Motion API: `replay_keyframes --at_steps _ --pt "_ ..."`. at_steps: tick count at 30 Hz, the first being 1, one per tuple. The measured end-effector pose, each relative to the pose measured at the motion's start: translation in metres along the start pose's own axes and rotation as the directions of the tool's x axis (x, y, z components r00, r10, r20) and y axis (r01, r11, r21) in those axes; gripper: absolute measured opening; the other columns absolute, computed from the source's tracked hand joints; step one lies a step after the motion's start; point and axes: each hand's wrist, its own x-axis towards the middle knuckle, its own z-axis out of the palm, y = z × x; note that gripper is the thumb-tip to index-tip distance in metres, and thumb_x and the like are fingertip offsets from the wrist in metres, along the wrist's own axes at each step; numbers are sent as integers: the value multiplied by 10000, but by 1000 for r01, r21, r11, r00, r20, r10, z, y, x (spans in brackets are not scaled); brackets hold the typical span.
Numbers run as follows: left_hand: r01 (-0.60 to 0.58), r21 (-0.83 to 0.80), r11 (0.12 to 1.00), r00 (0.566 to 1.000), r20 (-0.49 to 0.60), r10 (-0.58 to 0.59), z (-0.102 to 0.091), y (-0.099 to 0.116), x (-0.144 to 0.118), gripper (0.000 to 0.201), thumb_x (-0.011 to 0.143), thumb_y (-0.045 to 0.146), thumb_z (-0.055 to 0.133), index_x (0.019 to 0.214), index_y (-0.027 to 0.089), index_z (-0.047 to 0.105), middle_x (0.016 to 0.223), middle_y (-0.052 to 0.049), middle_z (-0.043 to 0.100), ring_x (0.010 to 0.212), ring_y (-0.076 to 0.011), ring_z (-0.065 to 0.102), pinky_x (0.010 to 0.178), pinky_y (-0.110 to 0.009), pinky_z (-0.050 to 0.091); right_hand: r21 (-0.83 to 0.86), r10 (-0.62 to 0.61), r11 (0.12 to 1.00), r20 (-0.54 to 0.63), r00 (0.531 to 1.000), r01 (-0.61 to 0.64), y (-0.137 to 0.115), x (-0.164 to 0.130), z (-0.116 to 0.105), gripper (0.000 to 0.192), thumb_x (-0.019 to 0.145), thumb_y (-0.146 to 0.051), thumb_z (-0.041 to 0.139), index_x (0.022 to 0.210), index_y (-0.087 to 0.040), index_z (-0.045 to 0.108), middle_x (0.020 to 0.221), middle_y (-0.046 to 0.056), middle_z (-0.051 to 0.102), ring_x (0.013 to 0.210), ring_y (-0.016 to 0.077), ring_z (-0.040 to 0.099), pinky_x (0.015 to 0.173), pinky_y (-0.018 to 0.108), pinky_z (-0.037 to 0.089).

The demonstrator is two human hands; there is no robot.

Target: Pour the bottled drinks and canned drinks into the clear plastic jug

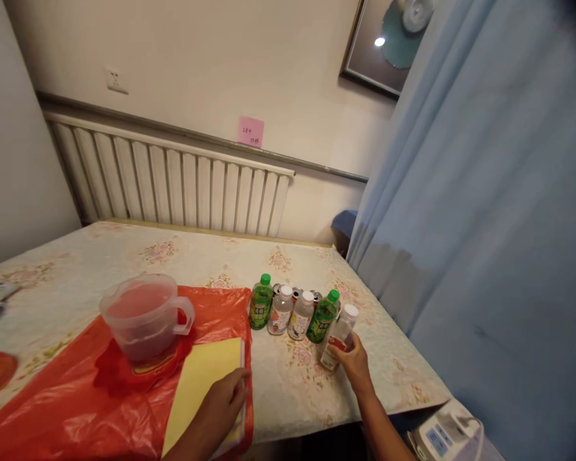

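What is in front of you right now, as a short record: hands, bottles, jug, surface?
left hand: at the yellow pad's right edge
right hand: holding a white-capped bottle
row: two green bottles, two clear bottles between them
behind row: cans
jug: translucent, on red plastic
surface: flowered cloth

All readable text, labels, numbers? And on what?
"青梅", probably: label on left green plastic bottle.
"2", probably: handwritten on pink square paper note; rest unclear.
Too small or blurred: right green plastic bottle, two clear white-capped bottles, clear bottle with red-and-white label in the right hand.
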Motion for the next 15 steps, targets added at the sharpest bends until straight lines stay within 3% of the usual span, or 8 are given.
replay_keyframes --at_steps 4,9,12,15 --pt "-107 -49 993 992 -67 104 -18 49 3 426 848 313 516 1245 171 579 838 -31 639 733 -189 584 752 -315 482 112 -69 993 281 957 39 -32 -47 14 596 569 -266 754 1136 -167 598 1083 106 710 974 288 679 877 400 539" --pt "-340 -2 941 932 -131 337 -48 94 -4 628 919 337 502 1493 207 279 1322 -140 527 872 -183 607 855 -356 510 155 -159 984 573 804 85 -77 -91 37 717 544 -195 753 1240 -177 580 1213 105 667 1125 301 622 984 422 484" --pt "-443 144 885 889 -60 455 -71 101 -15 528 936 280 492 1448 242 369 1376 -119 499 1140 -233 559 981 -378 460 99 -178 983 692 700 152 -100 -106 48 720 549 -148 729 1253 -187 582 1224 93 659 1130 293 607 1008 424 460" --pt "-416 245 876 903 -3 430 -91 96 -29 360 944 210 447 1293 240 532 1195 -90 598 1086 -217 587 931 -338 476 62 -178 977 771 611 206 -117 -114 58 692 568 -130 717 1246 -181 583 1211 83 658 1108 278 605 1014 409 444"
